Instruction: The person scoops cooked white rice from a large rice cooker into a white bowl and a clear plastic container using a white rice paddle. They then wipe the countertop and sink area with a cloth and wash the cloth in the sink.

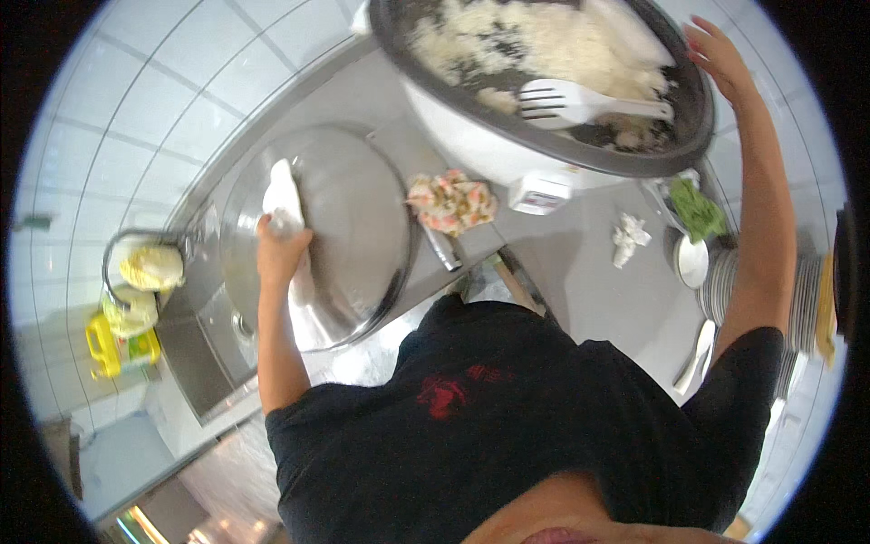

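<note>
My left hand [282, 255] grips the white handle [283, 194] of a large round metal lid [346, 204], which is over the counter near the sink. A big rice cooker [469, 136] with a white body and dark rim stands at the top, uncovered. Inside it are cooked white rice [544, 41] and a white slotted rice paddle [567, 103]. A pale, long shape at its upper right is blurred. My right hand [724, 61] is at the cooker's right rim with fingers apart; whether the fingertips press on the rim is unclear.
Between lid and cooker lies a patterned cloth [454, 202] beside a metal handle [443, 250]. A small white box [542, 193], crumpled tissue [630, 239], green cloth [698, 209] and stacked plates [720, 279] are rightward. Left are a sink [221, 326] and yellow jug [122, 348].
</note>
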Action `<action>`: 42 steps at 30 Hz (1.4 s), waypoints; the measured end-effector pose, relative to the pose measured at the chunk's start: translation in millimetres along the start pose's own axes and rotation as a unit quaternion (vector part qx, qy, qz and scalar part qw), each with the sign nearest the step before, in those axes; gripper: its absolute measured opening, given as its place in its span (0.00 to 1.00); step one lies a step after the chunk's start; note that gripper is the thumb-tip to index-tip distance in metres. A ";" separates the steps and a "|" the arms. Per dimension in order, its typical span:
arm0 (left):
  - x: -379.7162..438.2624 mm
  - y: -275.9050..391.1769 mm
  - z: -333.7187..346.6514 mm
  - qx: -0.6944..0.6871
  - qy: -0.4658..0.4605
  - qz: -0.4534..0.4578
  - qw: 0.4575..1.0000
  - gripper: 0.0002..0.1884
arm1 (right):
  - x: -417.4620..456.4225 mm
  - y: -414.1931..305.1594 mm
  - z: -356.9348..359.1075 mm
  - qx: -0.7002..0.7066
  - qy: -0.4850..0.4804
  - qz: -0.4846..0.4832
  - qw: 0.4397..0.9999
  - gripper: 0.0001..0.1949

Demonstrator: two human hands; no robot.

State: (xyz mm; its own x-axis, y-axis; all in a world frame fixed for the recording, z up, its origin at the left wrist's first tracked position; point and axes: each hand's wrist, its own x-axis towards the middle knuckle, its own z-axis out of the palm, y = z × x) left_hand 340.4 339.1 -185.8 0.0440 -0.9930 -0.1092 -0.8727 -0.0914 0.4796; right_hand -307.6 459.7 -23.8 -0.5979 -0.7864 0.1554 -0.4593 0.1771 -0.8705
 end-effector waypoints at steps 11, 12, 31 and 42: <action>-65.4 93.0 -140.3 -0.303 0.172 0.074 0.934 0.26 | -140.2 22.9 -134.7 0.051 0.062 -0.050 0.996 0.23; -61.8 111.8 -148.9 -0.368 0.150 0.130 0.908 0.25 | -158.7 17.7 -127.6 0.054 0.075 -0.047 0.995 0.24; -51.6 528.6 -8.5 -0.054 -0.166 0.476 0.862 0.34 | -389.4 98.3 -83.4 0.134 0.089 0.198 0.967 0.13; -34.3 539.2 11.1 -0.028 -0.148 0.494 0.856 0.34 | -419.3 104.0 -73.2 0.170 0.117 0.224 0.952 0.14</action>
State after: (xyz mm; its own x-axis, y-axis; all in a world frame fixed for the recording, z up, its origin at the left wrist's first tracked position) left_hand -137.0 324.6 66.8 -0.8354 -0.5253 0.1619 -0.3875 0.7716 0.5045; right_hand -152.7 851.2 -145.3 -0.8321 -0.5164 -0.2021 0.0920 0.2308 -0.9686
